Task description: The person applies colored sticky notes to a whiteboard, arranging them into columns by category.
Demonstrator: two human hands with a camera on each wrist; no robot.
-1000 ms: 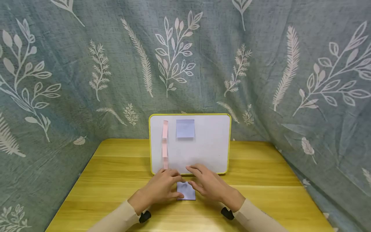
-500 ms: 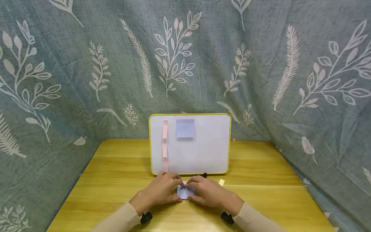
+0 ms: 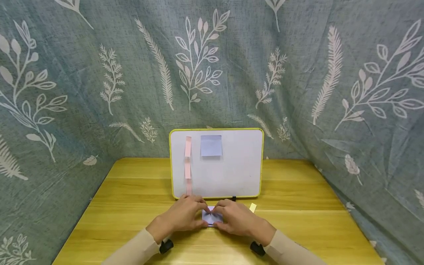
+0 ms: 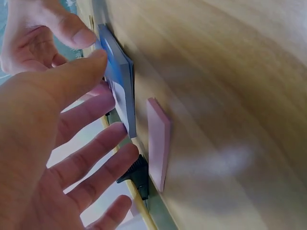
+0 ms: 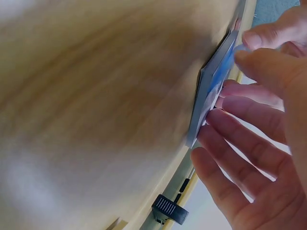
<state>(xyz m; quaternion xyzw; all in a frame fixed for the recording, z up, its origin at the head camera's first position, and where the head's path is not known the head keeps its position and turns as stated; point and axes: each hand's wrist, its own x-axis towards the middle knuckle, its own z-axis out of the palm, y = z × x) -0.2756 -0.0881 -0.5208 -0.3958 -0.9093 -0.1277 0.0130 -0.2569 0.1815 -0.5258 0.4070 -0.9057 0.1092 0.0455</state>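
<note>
Blue pad (image 3: 211, 218) under both hands (image 3: 183, 215) (image 3: 243, 219), any pinch unclear, with pink pad (image 4: 158, 148) plain only in left wrist view

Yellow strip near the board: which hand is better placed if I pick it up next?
Right, most likely. The yellow strip lies just beyond the right hand, on its outer side; the left hand is farther off, across the blue pad.

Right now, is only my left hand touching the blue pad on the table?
No, the right hand touches the blue pad too, across from the left hand.
</note>
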